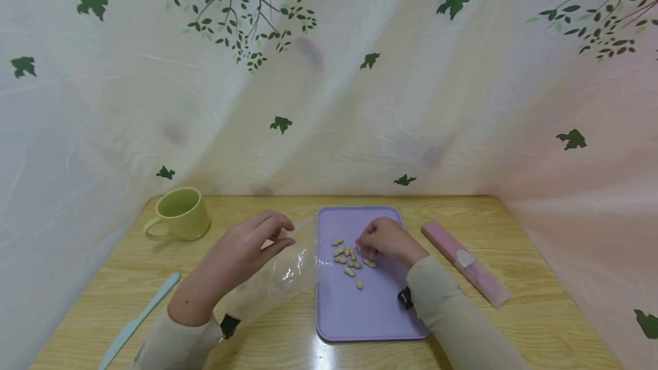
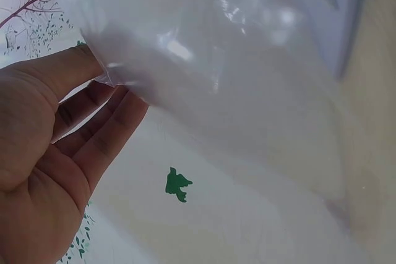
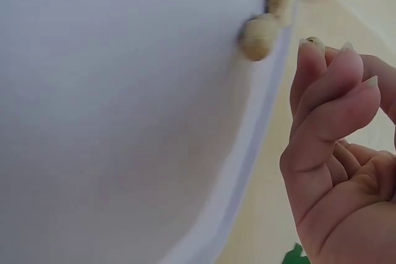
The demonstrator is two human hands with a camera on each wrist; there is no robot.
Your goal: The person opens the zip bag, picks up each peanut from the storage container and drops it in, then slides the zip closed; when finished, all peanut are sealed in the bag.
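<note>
My left hand (image 1: 249,247) pinches the edge of a clear plastic bag (image 1: 290,270) between thumb and fingers. The bag hangs beside the lilac tray (image 1: 367,316) and slightly overlaps its left rim in the head view. In the left wrist view the bag's film (image 2: 179,47) spreads out from the fingertips. Over the tray, my right hand (image 1: 385,237) holds a peanut (image 3: 314,41) in its fingertips, only its tip showing in the right wrist view. Several unshelled peanuts (image 1: 349,272) lie loosely grouped on the upper left part of the tray.
At the back left of the wooden table stands a green mug (image 1: 182,216). A pale blue knife (image 1: 139,318) lies at the front left. Right of the tray rests a long pink case (image 1: 465,261). A leaf-printed curtain (image 1: 329,84) rises behind the table.
</note>
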